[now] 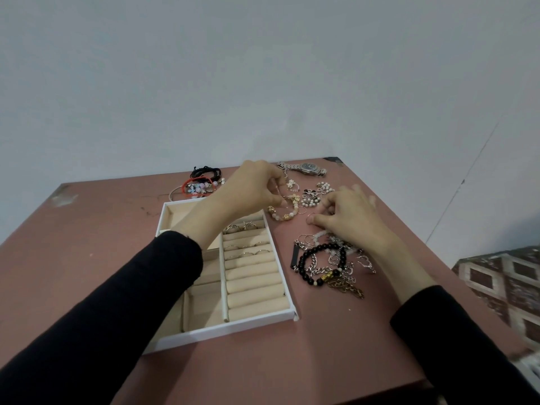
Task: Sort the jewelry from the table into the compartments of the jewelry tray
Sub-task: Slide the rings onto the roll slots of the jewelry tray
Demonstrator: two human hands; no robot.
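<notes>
The white jewelry tray with beige lining lies on the table; several rings sit in its upper ring rolls. My left hand reaches over the tray's far end and pinches something small and thin above a beaded gold-and-white bracelet. My right hand rests fingers-down on the table to the right, pinching at a thin ring. A tangle of chains and a black bead bracelet lies under my right wrist. Pearl earrings and brooches lie beyond.
A silver watch lies at the table's far edge. Black and red cord bracelets with coloured beads sit behind the tray. The pink table ends close on the right, where a patterned floor shows.
</notes>
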